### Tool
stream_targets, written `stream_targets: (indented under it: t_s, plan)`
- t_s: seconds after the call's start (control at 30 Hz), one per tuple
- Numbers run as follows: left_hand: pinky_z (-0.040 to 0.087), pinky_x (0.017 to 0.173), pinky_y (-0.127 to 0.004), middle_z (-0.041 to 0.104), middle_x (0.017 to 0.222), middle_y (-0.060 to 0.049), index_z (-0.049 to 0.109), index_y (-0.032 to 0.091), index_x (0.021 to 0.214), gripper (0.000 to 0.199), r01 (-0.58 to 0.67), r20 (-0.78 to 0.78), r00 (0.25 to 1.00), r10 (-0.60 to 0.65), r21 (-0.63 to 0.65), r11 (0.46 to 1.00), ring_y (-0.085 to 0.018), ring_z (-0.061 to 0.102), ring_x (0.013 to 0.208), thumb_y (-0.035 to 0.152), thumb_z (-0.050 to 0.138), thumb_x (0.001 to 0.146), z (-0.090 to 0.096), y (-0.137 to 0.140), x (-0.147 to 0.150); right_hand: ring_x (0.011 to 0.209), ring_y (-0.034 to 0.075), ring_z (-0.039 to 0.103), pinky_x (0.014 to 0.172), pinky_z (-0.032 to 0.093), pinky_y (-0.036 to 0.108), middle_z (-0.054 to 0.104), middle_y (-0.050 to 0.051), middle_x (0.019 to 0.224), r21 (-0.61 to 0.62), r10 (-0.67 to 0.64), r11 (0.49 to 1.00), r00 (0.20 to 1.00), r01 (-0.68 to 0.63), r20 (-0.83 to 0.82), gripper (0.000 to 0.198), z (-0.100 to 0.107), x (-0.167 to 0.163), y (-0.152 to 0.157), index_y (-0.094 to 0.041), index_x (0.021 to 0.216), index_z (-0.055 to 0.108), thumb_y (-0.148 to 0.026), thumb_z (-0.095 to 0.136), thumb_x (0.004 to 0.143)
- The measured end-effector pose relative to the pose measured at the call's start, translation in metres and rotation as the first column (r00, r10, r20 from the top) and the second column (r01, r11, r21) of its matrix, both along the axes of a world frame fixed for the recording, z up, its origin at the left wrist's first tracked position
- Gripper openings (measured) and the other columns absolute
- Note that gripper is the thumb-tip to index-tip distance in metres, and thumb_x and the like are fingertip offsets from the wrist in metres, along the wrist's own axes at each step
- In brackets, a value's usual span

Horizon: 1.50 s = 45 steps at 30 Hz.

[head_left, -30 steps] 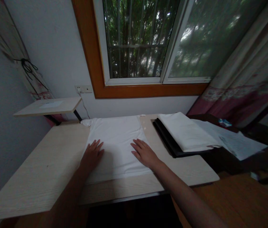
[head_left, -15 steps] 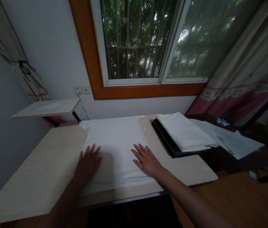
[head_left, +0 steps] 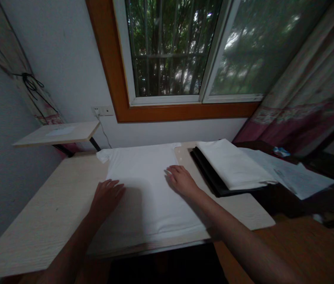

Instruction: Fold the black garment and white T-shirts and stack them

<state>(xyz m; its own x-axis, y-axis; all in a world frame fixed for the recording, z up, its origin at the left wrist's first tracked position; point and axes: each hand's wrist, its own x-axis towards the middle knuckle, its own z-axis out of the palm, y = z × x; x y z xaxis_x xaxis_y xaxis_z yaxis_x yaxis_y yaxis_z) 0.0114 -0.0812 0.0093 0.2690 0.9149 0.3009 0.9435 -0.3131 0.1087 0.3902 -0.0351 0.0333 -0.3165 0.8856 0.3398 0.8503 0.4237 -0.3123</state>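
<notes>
A white cloth garment, seemingly a T-shirt (head_left: 146, 169), lies spread flat on the light wooden desk (head_left: 45, 205), its near hem close to the front edge. At its far left corner a small piece of the fabric sticks out. My left hand (head_left: 107, 197) is at the left edge of the shirt, fingers stretched out, palm down, holding nothing. Over the right side of the shirt is my right hand (head_left: 181, 179), its fingers extended and slightly bent. A shadow beneath it suggests it is just above the fabric; contact I cannot tell.
Right of the shirt, a folded white cloth (head_left: 232, 165) rests on a black flat item (head_left: 205, 173). Papers (head_left: 303, 177) lie farther right on a dark surface. A small raised shelf (head_left: 60, 134) stands at the back left, near a wall socket (head_left: 101, 111). A window is behind.
My right hand has moved away from me along the shirt and appears to have lifted a little. The left hand has stayed nearly in place, its fingers drawn closer together.
</notes>
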Motion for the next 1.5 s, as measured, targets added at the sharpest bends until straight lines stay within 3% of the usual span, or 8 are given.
stream_targets:
  t_s: [0.1,0.23,0.43,0.67,1.23,1.5]
  plan:
    - [0.028,0.120,-0.058,0.054,0.151,-0.010,0.065,0.025,0.133,0.043,-0.093,-0.045,0.994,0.095,0.051,0.994,-0.032,0.043,0.143,0.042,0.041,0.102,0.007,0.034,0.004,0.137,0.026,0.048,0.118,0.036,0.041,0.056,0.014,0.146,0.042,-0.054,0.998,0.997,0.051,0.057,0.042,-0.009,-0.006,0.035,-0.015,0.138,0.061,-0.028,0.046,0.101]
    - [0.028,0.121,-0.055,0.040,0.161,-0.010,0.054,0.022,0.146,0.050,-0.161,-0.031,0.986,0.161,0.006,0.987,-0.033,0.030,0.152,0.040,0.039,0.102,0.002,0.072,0.021,0.147,0.027,0.038,0.121,0.031,0.044,0.045,0.015,0.157,0.034,-0.113,0.993,0.986,0.109,0.121,0.047,-0.028,-0.014,0.062,-0.013,0.145,0.054,-0.034,0.043,0.104]
    - [0.028,0.120,-0.057,0.037,0.162,-0.011,0.047,0.021,0.151,0.053,-0.151,-0.089,0.985,0.148,-0.023,0.988,-0.033,0.031,0.152,0.038,0.037,0.102,-0.019,0.086,0.029,0.150,0.027,0.034,0.123,0.026,0.046,0.040,0.015,0.160,0.009,-0.137,0.990,0.974,0.138,0.180,0.051,-0.043,-0.011,0.066,-0.015,0.149,0.050,-0.040,0.040,0.106]
    - [0.027,0.120,-0.058,0.036,0.163,-0.010,0.045,0.024,0.153,0.054,-0.130,-0.126,0.983,0.135,0.047,0.990,-0.032,0.032,0.151,0.041,0.036,0.103,-0.028,0.067,0.020,0.150,0.027,0.034,0.122,0.027,0.047,0.038,0.014,0.161,0.016,-0.129,0.992,0.971,0.128,0.199,0.052,-0.042,-0.004,0.051,-0.016,0.150,0.050,-0.042,0.037,0.106]
    - [0.030,0.118,-0.060,0.035,0.163,-0.012,0.046,0.022,0.152,0.054,-0.097,-0.173,0.979,0.104,0.046,0.994,-0.033,0.033,0.150,0.041,0.033,0.103,-0.014,-0.010,0.025,0.148,0.028,0.038,0.120,0.035,0.047,0.040,0.013,0.160,0.073,-0.098,0.994,0.976,0.085,0.194,0.050,-0.045,0.009,-0.017,-0.017,0.149,0.052,-0.038,0.042,0.104]
    - [0.028,0.119,-0.061,0.036,0.163,-0.013,0.045,0.020,0.153,0.056,-0.100,-0.177,0.978,0.110,0.064,0.993,-0.035,0.032,0.151,0.041,0.032,0.103,-0.017,-0.039,0.030,0.149,0.028,0.037,0.121,0.031,0.050,0.039,0.012,0.161,0.064,-0.094,0.995,0.969,0.081,0.227,0.050,-0.045,0.013,-0.045,-0.018,0.150,0.050,-0.038,0.040,0.105]
